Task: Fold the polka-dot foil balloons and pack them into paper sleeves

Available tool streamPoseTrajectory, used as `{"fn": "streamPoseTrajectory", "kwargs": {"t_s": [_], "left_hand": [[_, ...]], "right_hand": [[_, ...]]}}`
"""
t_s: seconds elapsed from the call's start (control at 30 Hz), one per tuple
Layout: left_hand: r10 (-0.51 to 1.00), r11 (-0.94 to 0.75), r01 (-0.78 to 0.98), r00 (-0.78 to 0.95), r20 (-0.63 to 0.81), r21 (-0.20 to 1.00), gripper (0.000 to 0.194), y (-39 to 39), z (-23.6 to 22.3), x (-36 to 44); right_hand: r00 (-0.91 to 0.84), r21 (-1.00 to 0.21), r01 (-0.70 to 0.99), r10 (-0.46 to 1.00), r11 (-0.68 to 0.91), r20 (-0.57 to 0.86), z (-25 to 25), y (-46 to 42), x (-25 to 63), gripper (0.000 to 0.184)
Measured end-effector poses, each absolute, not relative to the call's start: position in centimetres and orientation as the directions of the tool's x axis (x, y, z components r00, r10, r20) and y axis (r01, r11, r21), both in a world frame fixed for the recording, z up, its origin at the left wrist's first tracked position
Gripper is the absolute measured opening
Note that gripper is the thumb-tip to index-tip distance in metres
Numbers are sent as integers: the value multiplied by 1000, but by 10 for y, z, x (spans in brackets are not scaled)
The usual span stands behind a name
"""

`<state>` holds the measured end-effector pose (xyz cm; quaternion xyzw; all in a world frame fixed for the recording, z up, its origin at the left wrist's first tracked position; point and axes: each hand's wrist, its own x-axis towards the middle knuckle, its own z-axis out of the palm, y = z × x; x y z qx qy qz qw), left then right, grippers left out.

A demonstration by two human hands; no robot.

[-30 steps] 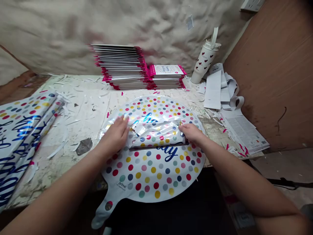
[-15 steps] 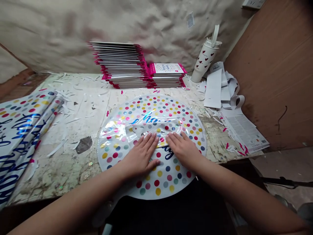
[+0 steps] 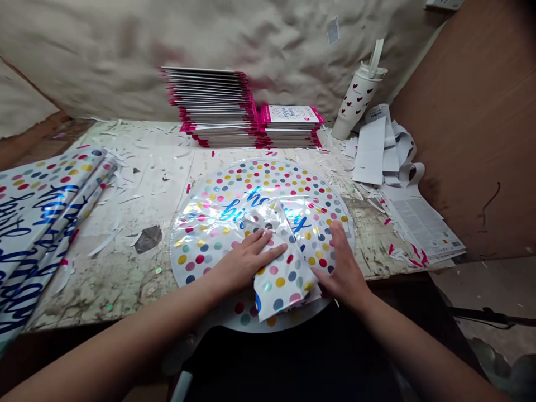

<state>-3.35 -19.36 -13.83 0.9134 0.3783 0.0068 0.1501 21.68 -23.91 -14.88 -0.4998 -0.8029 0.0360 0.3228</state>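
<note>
A flat, round foil balloon [image 3: 268,174] with coloured dots and blue lettering lies on the worktable in front of me. On top of it rests a folded dotted foil piece [image 3: 288,282], turned at a slant with its lower end pointing toward me. My left hand [image 3: 245,261] lies on this folded piece, palm down, fingers spread. My right hand [image 3: 347,273] is just to its right, fingers apart and nothing held. Its thumb is close to the folded edge; whether it touches I cannot tell.
Stacks of pink-edged cards [image 3: 221,111] stand against the back wall, beside a white tumbler [image 3: 355,103]. Paper strips and sheets [image 3: 371,151] lie at right. More dotted foil sheets [image 3: 46,206] are at left. Paper scraps litter the worktable [image 3: 138,223].
The folded piece has turned from lying crosswise to a slant, its lower end now nearer me. My right hand has come off it to the right; my left stays on it.
</note>
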Motion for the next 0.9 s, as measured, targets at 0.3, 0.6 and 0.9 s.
{"fn": "streamPoseTrajectory", "kwargs": {"t_s": [0.3,0.6,0.9], "left_hand": [[516,-838,502,856,11,214,53,-211,-145,-48],[865,117,616,322,-385,779,25,-188,-116,-47],[721,521,433,237,-651,735,27,-159,-111,-35]], "right_hand": [[-867,-163,372,404,914,293,-147,-220,215,34],[-289,-841,465,850,-277,-440,-125,-181,195,11],[-148,-751,449,788,-484,-597,-129,-161,192,19]]}}
